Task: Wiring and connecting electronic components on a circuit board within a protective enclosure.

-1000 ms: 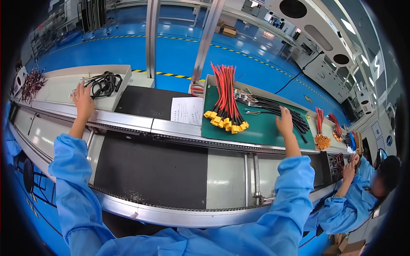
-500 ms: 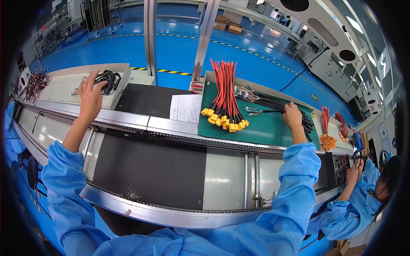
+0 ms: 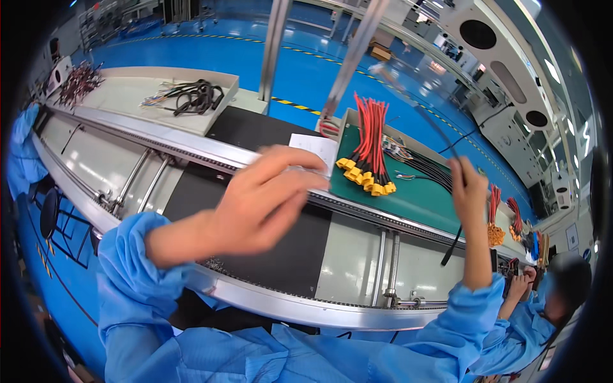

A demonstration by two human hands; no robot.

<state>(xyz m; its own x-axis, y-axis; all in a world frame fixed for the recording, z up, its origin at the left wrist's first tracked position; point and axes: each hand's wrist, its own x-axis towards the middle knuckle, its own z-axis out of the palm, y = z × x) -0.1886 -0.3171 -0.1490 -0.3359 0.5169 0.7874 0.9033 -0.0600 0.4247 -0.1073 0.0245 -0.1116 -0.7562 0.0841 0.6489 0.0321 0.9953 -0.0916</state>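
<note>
A black cable (image 3: pixel 453 246) is gripped in my closed right hand (image 3: pixel 469 186), raised over the right part of the green mat (image 3: pixel 415 203). One end of the cable hangs below the fist; its blurred upper part slants up and left. My left hand (image 3: pixel 262 201) hovers above the front rail, left of the mat, fingers apart and slightly bent, holding nothing that I can see. On the mat lie red-and-black wires with yellow connectors (image 3: pixel 370 150), and beside them a bundle of black cables (image 3: pixel 429 170) with thin coloured wire ends. A white paper sheet (image 3: pixel 305 146) is partly behind my left fingers.
A conveyor with a black belt (image 3: pixel 290 255) and metal rails runs in front of me. To the far left, a pale tray (image 3: pixel 121 96) holds coiled black cables (image 3: pixel 199 97). More red wire bundles (image 3: pixel 495 214) lie at right, near a co-worker in blue (image 3: pixel 527 329).
My left hand has come from the left tray to in front of the paper. My right hand has lifted a black cable off the bundle. The view has turned left.
</note>
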